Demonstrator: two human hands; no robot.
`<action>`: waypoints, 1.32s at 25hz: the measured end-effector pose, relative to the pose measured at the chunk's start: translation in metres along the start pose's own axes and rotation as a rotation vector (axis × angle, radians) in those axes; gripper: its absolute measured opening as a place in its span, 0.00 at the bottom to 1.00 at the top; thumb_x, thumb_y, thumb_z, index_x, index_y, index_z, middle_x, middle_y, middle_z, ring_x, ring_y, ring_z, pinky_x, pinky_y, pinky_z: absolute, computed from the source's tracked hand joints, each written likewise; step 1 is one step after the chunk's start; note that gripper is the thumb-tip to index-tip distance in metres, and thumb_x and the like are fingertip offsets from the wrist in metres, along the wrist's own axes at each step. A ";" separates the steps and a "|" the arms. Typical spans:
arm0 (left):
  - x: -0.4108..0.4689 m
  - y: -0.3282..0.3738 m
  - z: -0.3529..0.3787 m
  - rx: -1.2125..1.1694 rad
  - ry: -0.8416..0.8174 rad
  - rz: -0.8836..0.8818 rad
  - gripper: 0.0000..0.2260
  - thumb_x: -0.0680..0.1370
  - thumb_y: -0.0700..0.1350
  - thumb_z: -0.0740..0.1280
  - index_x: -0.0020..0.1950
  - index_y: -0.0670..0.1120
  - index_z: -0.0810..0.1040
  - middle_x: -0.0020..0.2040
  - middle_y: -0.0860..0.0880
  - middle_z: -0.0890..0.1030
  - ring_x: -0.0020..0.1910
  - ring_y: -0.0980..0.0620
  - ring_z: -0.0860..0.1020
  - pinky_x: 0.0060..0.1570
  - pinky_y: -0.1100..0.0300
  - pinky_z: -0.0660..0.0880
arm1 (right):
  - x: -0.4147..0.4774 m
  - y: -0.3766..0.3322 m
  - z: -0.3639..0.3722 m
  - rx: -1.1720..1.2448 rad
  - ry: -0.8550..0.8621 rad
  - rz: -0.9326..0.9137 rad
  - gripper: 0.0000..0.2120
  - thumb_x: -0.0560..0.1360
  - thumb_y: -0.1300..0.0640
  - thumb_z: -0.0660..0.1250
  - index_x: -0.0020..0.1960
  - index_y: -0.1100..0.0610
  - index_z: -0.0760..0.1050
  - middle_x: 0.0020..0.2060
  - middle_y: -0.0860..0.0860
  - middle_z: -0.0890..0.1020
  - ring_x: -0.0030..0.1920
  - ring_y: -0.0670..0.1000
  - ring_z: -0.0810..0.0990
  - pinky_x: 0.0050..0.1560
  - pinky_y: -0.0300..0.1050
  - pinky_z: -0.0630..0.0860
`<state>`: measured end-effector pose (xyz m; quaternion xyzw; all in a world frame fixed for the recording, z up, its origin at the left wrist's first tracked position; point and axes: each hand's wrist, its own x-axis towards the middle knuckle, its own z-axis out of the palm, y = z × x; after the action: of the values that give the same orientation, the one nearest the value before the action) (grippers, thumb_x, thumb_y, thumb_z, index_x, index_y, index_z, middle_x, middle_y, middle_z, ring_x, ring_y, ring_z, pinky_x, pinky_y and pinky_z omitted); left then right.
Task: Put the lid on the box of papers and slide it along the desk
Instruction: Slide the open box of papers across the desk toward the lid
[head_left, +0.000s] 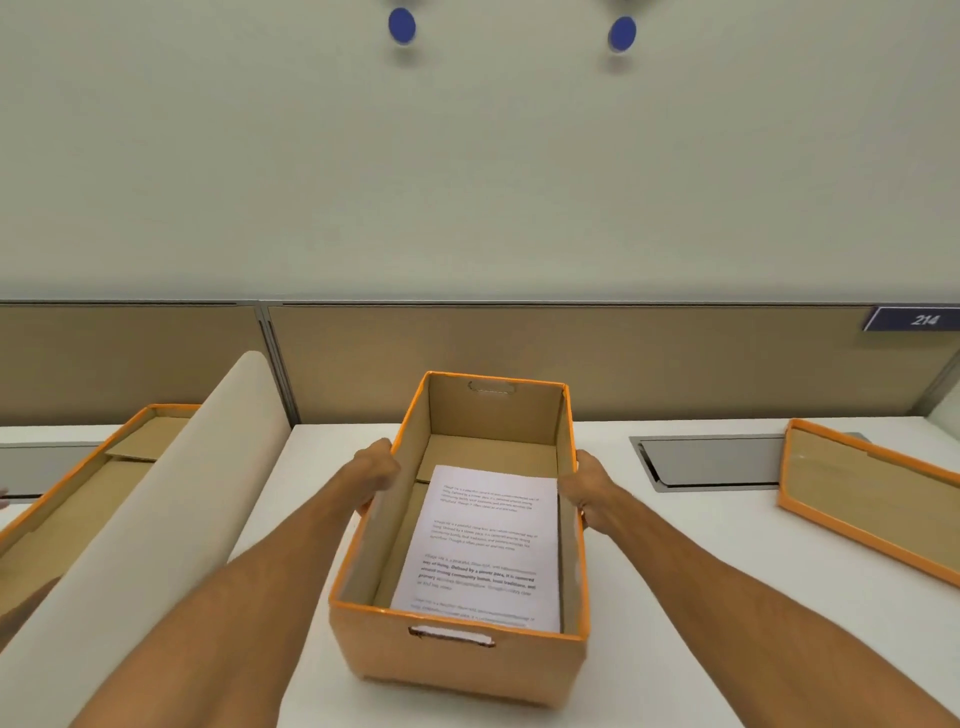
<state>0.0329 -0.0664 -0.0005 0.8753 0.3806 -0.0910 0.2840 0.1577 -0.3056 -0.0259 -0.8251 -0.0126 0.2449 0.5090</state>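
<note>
Both hands clamp the open cardboard box (462, 639) at desk centre, left hand (375, 475) on its left wall, right hand (584, 486) on its right wall. Orange-edged, it holds printed papers (488, 545), uncovered. Looks like positioning before lidding: next, release and fetch the lid (872, 499), lying open-side-up at three o'clock, well apart.

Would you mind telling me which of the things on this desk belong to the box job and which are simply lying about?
Belong to the job:
- open box, gripped at both sides by left hand and right hand
- papers inside it
- lid, lying to the right, not yet on

Just lying about:
- second box beyond the divider
- metal cable hatch
- number plate 214
</note>
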 end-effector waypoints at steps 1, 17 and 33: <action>-0.007 0.011 0.005 -0.018 -0.006 0.004 0.13 0.80 0.38 0.55 0.64 0.40 0.68 0.62 0.38 0.74 0.59 0.40 0.75 0.52 0.48 0.76 | 0.000 0.001 -0.014 -0.007 0.004 -0.019 0.11 0.74 0.60 0.67 0.57 0.58 0.73 0.50 0.59 0.82 0.49 0.61 0.83 0.45 0.56 0.83; -0.135 0.181 0.140 0.018 0.227 0.035 0.12 0.80 0.38 0.57 0.63 0.39 0.70 0.60 0.39 0.75 0.56 0.38 0.78 0.53 0.47 0.79 | -0.033 0.078 -0.236 -0.191 0.039 -0.164 0.18 0.79 0.69 0.58 0.67 0.62 0.66 0.53 0.59 0.76 0.50 0.54 0.75 0.41 0.45 0.73; -0.204 0.208 0.221 0.110 0.239 -0.012 0.12 0.81 0.36 0.59 0.63 0.36 0.71 0.60 0.38 0.77 0.57 0.40 0.79 0.50 0.55 0.77 | -0.064 0.160 -0.289 -0.159 0.003 -0.081 0.17 0.78 0.66 0.59 0.66 0.61 0.67 0.59 0.61 0.78 0.55 0.58 0.78 0.52 0.53 0.77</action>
<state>0.0535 -0.4317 -0.0165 0.8920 0.4112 -0.0087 0.1877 0.1854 -0.6403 -0.0315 -0.8620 -0.0647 0.2211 0.4516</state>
